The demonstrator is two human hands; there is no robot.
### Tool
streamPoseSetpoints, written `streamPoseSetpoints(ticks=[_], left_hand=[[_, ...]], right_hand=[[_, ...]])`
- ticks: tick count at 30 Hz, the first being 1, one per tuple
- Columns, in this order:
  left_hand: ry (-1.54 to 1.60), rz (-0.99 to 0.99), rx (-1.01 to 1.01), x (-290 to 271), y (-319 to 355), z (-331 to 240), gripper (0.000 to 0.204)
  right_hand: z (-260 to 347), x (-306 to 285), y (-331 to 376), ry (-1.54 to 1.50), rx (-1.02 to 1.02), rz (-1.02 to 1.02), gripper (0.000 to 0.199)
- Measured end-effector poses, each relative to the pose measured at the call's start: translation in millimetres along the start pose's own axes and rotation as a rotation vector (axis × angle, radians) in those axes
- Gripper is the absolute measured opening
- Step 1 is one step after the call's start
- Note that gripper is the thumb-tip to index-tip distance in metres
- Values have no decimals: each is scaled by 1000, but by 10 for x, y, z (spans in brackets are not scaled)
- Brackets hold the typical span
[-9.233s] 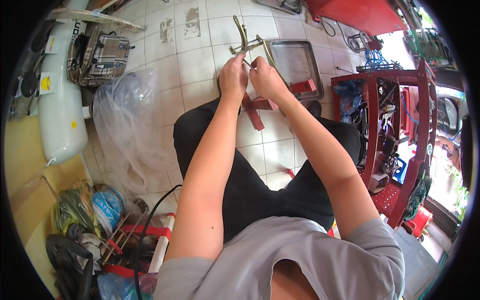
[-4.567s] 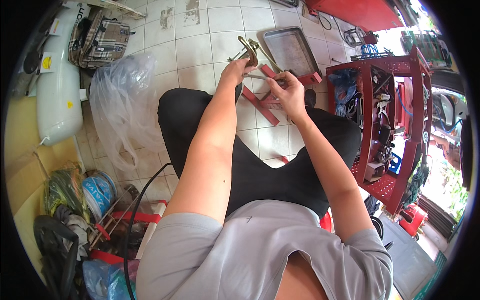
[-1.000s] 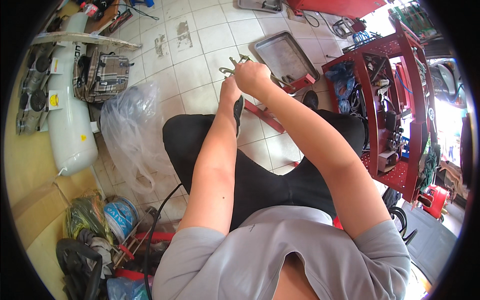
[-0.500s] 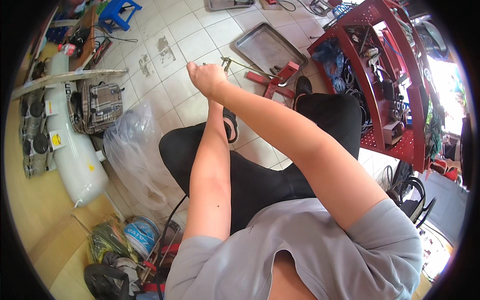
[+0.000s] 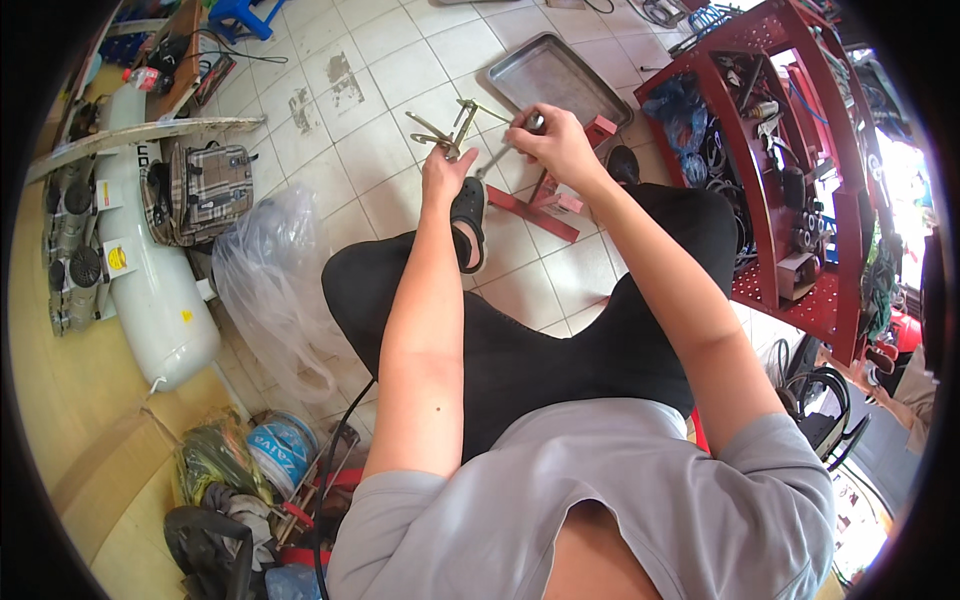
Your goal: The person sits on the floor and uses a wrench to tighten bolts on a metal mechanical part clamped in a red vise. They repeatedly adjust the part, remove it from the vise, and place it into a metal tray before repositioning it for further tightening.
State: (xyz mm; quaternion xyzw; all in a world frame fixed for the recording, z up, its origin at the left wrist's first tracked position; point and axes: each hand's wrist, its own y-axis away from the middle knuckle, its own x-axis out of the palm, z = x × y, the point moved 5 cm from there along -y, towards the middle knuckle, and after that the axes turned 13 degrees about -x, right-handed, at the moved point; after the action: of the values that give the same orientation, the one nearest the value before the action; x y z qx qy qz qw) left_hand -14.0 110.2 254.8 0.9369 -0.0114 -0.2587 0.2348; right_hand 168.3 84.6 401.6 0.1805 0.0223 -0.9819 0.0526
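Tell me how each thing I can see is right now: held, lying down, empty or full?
Brass-coloured metal bracket part: held up in the left hand.
Thin silver metal tool: gripped by the right hand.
Flat grey metal tray: lying on the tiled floor, looks empty.
Clear plastic bag: crumpled on the floor.
Red metal shelf rack: upright, crammed with parts.

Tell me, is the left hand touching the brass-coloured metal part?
Touching. The head view shows the left hand closed around the lower end of the metal part, with no gap between them.
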Motion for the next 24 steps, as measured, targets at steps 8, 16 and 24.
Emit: streamPoseSetpoints(ticks=[8,16,24], left_hand=[[-2,-64,46,54,-89,179,77],[119,13,232,110,-38,90,43],[-375,-98,108,-8,26,84,30]], right_hand=[[-318,403,-161,195,-105,24,41],[-438,907,-388,482,-114,286,33],[-559,999,-502,518,-199,404,19]])
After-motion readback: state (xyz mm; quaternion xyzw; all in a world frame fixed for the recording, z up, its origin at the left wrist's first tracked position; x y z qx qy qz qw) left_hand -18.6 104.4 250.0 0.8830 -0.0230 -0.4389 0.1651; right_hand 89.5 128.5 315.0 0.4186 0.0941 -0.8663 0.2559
